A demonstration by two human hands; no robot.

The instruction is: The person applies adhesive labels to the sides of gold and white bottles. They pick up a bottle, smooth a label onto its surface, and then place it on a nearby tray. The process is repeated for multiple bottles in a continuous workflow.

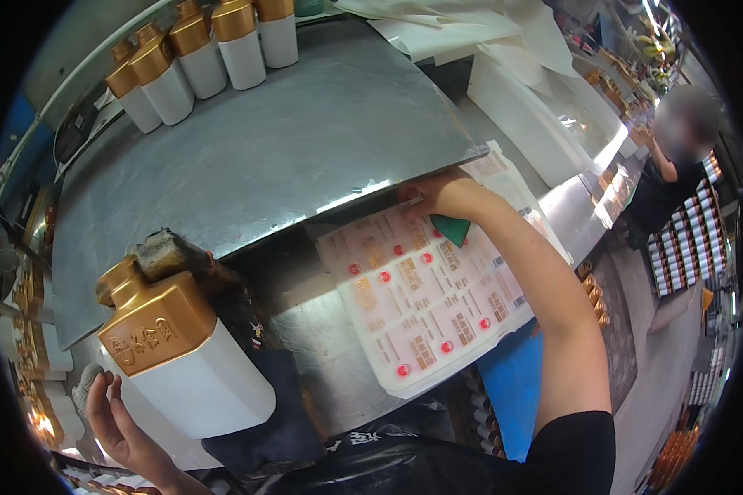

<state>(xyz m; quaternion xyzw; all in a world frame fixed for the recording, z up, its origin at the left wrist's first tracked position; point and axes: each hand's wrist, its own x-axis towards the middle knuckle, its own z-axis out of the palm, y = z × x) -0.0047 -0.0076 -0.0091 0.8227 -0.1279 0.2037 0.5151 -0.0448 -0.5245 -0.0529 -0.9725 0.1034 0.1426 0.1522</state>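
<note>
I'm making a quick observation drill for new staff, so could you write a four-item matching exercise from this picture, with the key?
Things
1. Large bottle
2. Label sheets
3. Small triangular piece
4. Grey pad

Places or colours
A. Plain green, by the right hand
B. At the fingers of the left hand
C. Pale, printed with red dots
D. Gold upper part, white body

Right pairs: 1-D, 2-C, 3-A, 4-B
</note>
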